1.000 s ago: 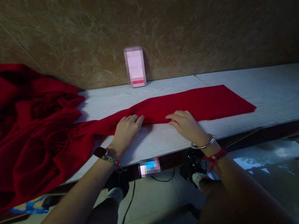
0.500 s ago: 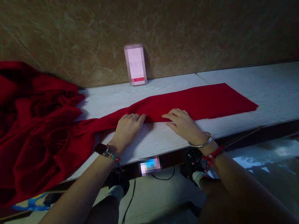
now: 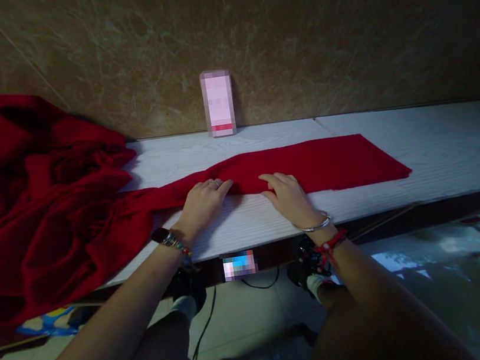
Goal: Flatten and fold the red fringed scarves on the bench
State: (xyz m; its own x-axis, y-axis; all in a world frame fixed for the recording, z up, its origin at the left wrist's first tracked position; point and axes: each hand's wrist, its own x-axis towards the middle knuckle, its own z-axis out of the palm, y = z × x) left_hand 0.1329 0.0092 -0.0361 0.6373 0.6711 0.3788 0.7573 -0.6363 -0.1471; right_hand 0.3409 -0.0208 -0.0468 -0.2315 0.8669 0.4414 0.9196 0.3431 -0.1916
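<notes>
A long red cloth [image 3: 322,163] lies flattened across a white wooden tabletop [image 3: 441,151], its left part bunched into a big heap [image 3: 37,196]. My left hand [image 3: 202,202] rests on the near edge of the flat strip with its fingers pressed together on the fabric. My right hand [image 3: 285,192] sits a little to the right on the same edge, fingers curled onto the cloth. Both wrists wear bracelets.
A pale blurred upright card or box [image 3: 218,103] leans against the brown marbled wall [image 3: 291,35] at the back. Under the table edge are cables, my legs and a tiled floor [image 3: 250,315]. Blue and yellow items [image 3: 50,323] lie lower left.
My two hands have slid closer together along the near edge of the cloth, the right one moving left. The view has shifted slightly; the cloth stays put.
</notes>
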